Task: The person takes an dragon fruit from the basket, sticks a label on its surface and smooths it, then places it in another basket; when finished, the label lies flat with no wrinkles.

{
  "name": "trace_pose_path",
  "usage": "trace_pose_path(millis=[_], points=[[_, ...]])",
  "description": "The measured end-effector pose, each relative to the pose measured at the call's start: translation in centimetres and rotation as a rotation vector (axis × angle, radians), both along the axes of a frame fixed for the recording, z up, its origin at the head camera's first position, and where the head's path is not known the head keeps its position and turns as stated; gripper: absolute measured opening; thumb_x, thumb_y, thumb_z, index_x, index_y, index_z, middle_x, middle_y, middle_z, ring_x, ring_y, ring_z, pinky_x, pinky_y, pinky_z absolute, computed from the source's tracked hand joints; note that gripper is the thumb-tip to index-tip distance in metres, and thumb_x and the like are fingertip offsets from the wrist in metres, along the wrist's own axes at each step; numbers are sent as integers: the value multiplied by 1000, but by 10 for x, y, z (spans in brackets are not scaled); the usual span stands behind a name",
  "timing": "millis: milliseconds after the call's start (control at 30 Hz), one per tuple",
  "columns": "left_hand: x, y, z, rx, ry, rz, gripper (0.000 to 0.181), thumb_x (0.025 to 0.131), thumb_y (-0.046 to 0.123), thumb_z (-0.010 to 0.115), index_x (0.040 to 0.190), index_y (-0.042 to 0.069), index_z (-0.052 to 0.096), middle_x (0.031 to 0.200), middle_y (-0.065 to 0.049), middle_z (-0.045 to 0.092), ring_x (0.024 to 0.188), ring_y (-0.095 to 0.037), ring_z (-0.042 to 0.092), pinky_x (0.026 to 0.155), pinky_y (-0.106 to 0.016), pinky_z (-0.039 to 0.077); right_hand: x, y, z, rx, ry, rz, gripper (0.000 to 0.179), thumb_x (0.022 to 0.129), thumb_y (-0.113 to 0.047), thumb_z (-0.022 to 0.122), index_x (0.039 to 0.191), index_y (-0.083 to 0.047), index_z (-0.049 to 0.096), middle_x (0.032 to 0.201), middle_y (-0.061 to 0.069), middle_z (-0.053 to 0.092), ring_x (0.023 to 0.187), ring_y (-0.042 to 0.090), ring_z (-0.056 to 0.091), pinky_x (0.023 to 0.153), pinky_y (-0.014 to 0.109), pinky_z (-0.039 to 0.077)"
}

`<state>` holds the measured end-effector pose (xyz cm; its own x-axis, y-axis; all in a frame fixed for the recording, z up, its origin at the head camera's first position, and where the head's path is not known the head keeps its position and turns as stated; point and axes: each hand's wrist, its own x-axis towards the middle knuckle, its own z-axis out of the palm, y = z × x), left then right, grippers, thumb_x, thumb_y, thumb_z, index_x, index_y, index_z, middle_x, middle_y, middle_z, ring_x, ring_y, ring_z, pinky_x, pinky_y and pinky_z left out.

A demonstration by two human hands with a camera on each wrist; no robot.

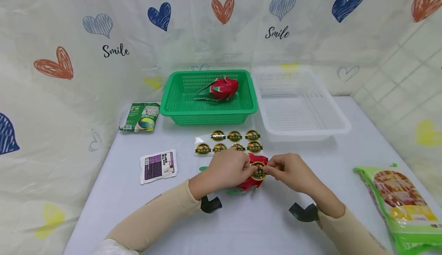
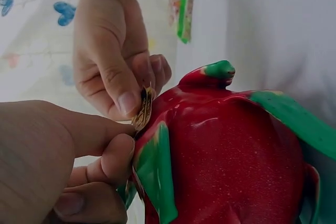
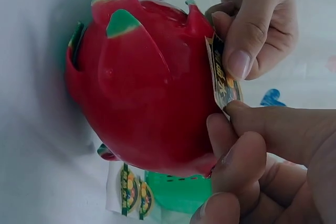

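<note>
A red dragon fruit [image 1: 253,186] with green-tipped scales lies on the white table in front of me. A round black-and-gold sticker [image 1: 258,171] stands against its side, its face toward the head camera. My left hand [image 1: 226,169] pinches one edge of the sticker between thumb and finger. The opposite edge is pinched by the thumb and finger of my right hand [image 1: 293,170]. In the right wrist view the sticker [image 3: 223,74] is slightly bent, close along the fruit's skin [image 3: 152,93]. The left forearm and hand hide part of the fruit in the head view.
Behind the hands lies a sheet of several stickers [image 1: 235,136]. A green basket [image 1: 208,118] holding another dragon fruit [image 1: 226,89] stands beside a white basket [image 1: 307,134]. Green [image 1: 141,117] and purple-white [image 1: 159,166] packets lie left; a large green food bag [image 1: 400,201] lies right.
</note>
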<state>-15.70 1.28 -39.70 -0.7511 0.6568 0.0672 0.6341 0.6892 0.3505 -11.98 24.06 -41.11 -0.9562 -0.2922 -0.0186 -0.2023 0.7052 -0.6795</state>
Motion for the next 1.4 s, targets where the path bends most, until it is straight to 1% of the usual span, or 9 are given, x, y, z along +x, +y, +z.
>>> trace_pose_path(millis=[133, 267, 400, 533, 700, 867, 1067, 1267, 1400], points=[[-3, 0, -2, 22, -22, -13, 61, 100, 42, 68, 52, 22, 35, 45, 12, 26, 43, -2, 28, 40, -18, 13, -2, 0, 0, 42, 17, -24, 21, 94, -21, 77, 75, -13, 73, 55, -7, 54, 50, 5, 41, 48, 22, 34], [-6, -2, -6, 53, -53, -15, 62, 99, 41, 69, 51, 22, 34, 45, 13, 26, 43, -1, 28, 42, -17, 11, -4, -1, 1, 76, 26, -52, 25, 92, -29, 79, 73, -14, 73, 53, -9, 50, 51, 5, 41, 49, 22, 34], [-8, -2, -9, 64, -68, 5, 62, 101, 42, 66, 50, 22, 36, 44, 13, 30, 43, -1, 30, 41, -17, 13, -9, -4, -2, 60, -3, -92, 42, 91, -42, 79, 64, -14, 63, 53, -9, 41, 52, 8, 36, 48, 23, 29], [-8, -1, -12, 69, -38, 29, 62, 104, 39, 61, 49, 22, 38, 43, 13, 33, 41, -3, 33, 40, -17, 16, -16, -6, -8, 28, -32, -116, 52, 92, -48, 77, 60, -14, 54, 53, -9, 37, 53, 9, 34, 49, 23, 25], [-8, 1, -13, 76, 9, 32, 62, 103, 37, 61, 48, 23, 38, 43, 13, 34, 40, -3, 34, 40, -18, 16, -19, -1, -14, -52, -120, -82, 49, 97, -40, 72, 67, -9, 52, 54, -8, 37, 50, 9, 33, 47, 23, 25], [-7, 0, -14, 76, 0, 30, 63, 101, 41, 65, 49, 23, 36, 43, 13, 30, 40, -2, 29, 40, -17, 13, -19, 3, -15, -89, -167, -38, 45, 99, -38, 70, 71, -9, 51, 55, -7, 39, 49, 9, 36, 47, 23, 27], [-7, -1, -15, 77, -5, 20, 61, 97, 47, 69, 51, 24, 37, 46, 14, 28, 45, 0, 28, 42, -18, 11, -14, 6, -16, -74, -136, 5, 41, 98, -40, 72, 74, -12, 53, 57, -5, 46, 50, 6, 39, 46, 23, 31], [-4, -1, -17, 48, 5, 44, 57, 87, 60, 76, 53, 26, 46, 46, 16, 40, 46, 0, 42, 38, -19, 25, -13, 11, -19, -76, -82, 54, 35, 93, -36, 79, 77, -15, 55, 63, -6, 49, 55, 4, 41, 49, 21, 34], [-1, 1, -19, 6, 63, 63, 57, 80, 68, 78, 56, 27, 49, 48, 16, 45, 47, -1, 45, 38, -20, 32, -12, 12, -20, -85, -54, 79, 35, 88, -31, 84, 79, -14, 55, 65, -6, 48, 58, 4, 43, 51, 21, 37]])
